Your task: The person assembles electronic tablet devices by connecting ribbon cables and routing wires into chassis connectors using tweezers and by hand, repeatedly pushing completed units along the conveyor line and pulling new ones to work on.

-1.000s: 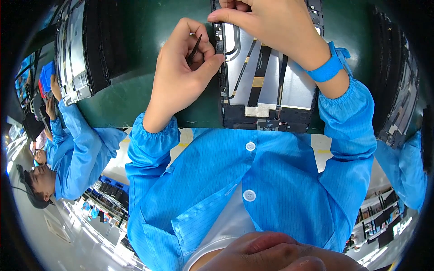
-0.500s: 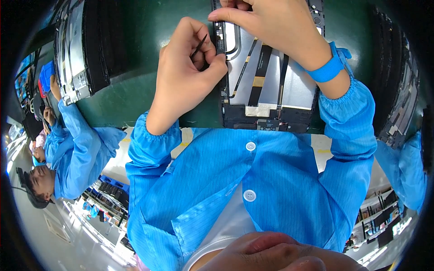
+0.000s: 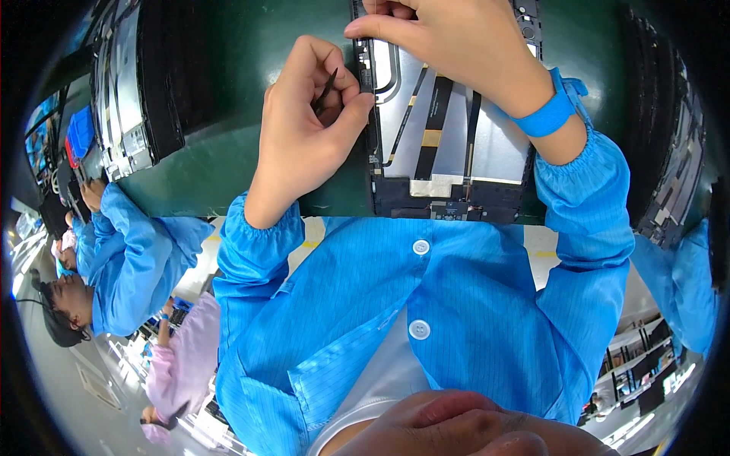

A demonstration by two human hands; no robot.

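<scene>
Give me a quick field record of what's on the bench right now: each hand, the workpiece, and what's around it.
left hand: pinches thin black tweezers at the left edge of the opened tablet
right hand: rests on the tablet's upper part, fingertips at its left edge; blue wrist strap on the wrist
opened tablet: lies back-open on the green mat, silver shield and black flex cables showing
left stack of tablet frames: on the mat's left
right stack of tablet frames: at the right rim
co-worker's sleeve: blue, at the left
</scene>
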